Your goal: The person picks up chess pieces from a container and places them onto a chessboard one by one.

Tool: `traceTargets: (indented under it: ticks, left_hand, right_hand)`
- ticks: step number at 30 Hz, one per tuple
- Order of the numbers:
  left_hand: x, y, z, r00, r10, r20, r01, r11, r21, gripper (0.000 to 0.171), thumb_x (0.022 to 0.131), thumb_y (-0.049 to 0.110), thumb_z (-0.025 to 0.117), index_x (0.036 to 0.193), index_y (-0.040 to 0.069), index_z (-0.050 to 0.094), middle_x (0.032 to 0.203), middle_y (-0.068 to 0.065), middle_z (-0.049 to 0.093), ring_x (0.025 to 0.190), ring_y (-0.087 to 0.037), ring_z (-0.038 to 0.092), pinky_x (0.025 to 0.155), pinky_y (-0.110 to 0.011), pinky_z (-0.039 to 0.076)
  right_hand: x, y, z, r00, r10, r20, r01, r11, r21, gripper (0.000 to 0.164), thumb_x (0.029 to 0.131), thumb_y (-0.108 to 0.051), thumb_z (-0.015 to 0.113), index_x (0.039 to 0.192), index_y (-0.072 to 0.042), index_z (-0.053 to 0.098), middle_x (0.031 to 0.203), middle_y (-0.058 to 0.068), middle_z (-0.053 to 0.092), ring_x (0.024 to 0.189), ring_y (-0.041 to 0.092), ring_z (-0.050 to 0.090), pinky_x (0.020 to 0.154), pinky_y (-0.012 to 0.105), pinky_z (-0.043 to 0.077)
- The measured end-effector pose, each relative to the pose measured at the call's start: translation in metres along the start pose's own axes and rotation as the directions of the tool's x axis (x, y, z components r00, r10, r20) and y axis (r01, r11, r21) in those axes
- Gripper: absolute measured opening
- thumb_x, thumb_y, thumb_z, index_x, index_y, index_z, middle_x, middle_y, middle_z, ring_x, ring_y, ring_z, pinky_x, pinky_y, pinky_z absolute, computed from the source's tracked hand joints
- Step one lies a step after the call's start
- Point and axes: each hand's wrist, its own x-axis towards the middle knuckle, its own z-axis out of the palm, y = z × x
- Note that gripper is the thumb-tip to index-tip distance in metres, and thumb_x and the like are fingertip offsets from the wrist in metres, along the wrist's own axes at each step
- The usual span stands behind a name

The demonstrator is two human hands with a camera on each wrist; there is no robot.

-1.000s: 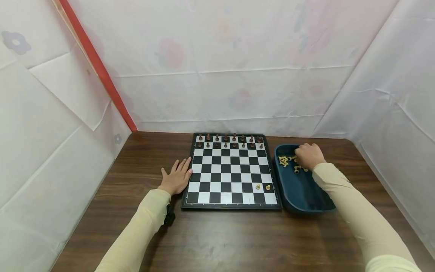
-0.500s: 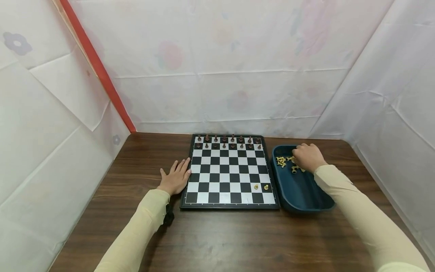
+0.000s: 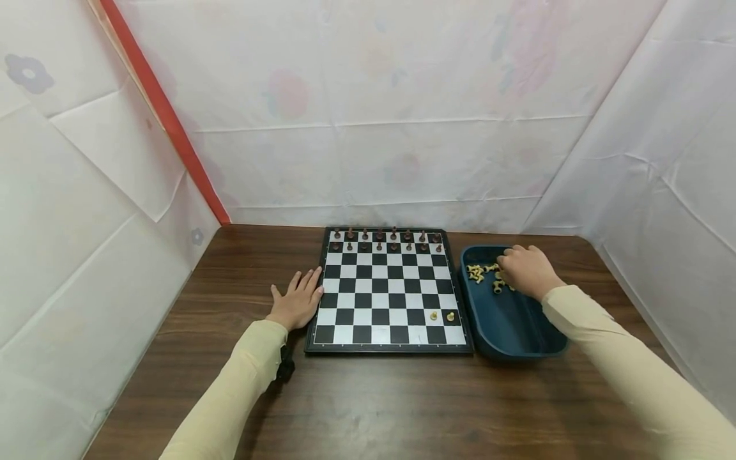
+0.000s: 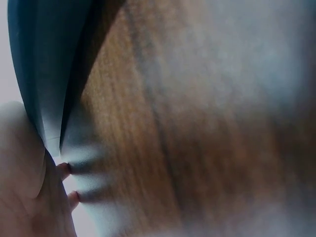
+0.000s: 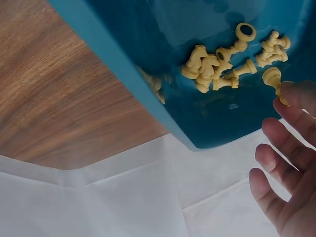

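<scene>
My left hand [image 3: 295,301] lies with straight, spread fingers at the left edge of the black-and-white chessboard [image 3: 370,296]. Over the far part of the blue tray [image 3: 512,329], my right hand [image 3: 530,271] pinches a yellow chess piece [image 5: 272,78] between thumb and fingertip, base pointing away from the palm; the fingers cover some of it. Several more yellow chess pieces [image 5: 210,69] lie heaped in the tray. On the near right of the board stand two yellow pieces, one on a white square [image 3: 434,315] and the other [image 3: 450,316] beside it.
Dark reddish-brown chess pieces [image 3: 379,246] fill the two far rows of the board. The tray stands against the board's right side on a brown wooden table [image 3: 368,409]. White sheeting [image 3: 368,160] hangs behind and at both sides. A black band [image 3: 285,365] is at my left wrist.
The right hand has shifted slightly right and nearer, its forearm swinging to the right. My left hand stays by the board. The head view has turned a little.
</scene>
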Motion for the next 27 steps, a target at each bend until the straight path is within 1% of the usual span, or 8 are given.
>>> traceTargets:
  ticks: [5,9,12,20,27]
  left_hand:
    - [0.0,0.002,0.0,1.0,-0.005,-0.005,0.005,1.0,-0.001,0.057,0.105,0.04,0.02,0.155,0.017,0.005,0.158,-0.011,0.015,0.144,-0.035,0.005,0.1,-0.074,-0.004]
    - [0.0,0.003,-0.001,1.0,-0.002,-0.009,0.002,1.0,-0.004,0.057,0.105,0.04,0.019,0.155,0.017,0.005,0.158,-0.011,0.015,0.144,-0.035,0.005,0.1,-0.074,-0.004]
    - [0.0,0.003,-0.002,1.0,0.0,-0.01,0.0,1.0,-0.01,0.057,0.105,0.041,0.019,0.155,0.018,0.005,0.158,-0.01,0.015,0.144,-0.034,0.005,0.1,-0.074,-0.004]
    - [0.001,0.0,-0.002,1.0,-0.007,-0.006,0.006,1.0,-0.031,0.058,0.104,0.042,0.017,0.155,0.018,0.005,0.159,-0.01,0.013,0.144,-0.034,0.003,0.1,-0.074,-0.006]
    - [0.0,-0.001,0.0,1.0,0.004,-0.012,-0.004,0.999,-0.042,0.057,0.105,0.041,0.019,0.155,0.018,0.007,0.158,-0.011,0.015,0.144,-0.034,0.005,0.099,-0.074,-0.005]
  right_hand:
    - [-0.007,-0.004,-0.005,0.999,-0.022,-0.028,0.022,1.0,0.003,0.019,0.075,-0.015,0.082,0.071,-0.01,0.064,0.065,0.003,0.053,0.058,0.021,0.047,0.048,0.032,0.03]
    - [-0.011,-0.01,-0.01,0.999,-0.032,-0.042,0.032,0.999,0.0,0.018,0.075,-0.014,0.081,0.071,-0.009,0.064,0.065,0.003,0.053,0.058,0.02,0.046,0.048,0.03,0.028]
    - [-0.013,-0.014,-0.014,0.998,-0.044,-0.053,0.043,0.999,-0.012,0.017,0.075,-0.013,0.081,0.071,-0.009,0.065,0.065,0.003,0.054,0.059,0.02,0.047,0.048,0.031,0.03]
    - [-0.008,-0.036,-0.032,0.985,-0.141,-0.095,0.133,0.987,-0.089,0.02,0.073,-0.021,0.084,0.077,-0.007,0.07,0.07,0.005,0.06,0.062,0.02,0.051,0.049,0.032,0.039]
    - [-0.003,-0.056,-0.048,0.974,-0.205,-0.101,0.189,0.971,-0.145,0.023,0.073,-0.025,0.084,0.083,-0.006,0.073,0.076,0.006,0.064,0.068,0.021,0.055,0.05,0.03,0.039]
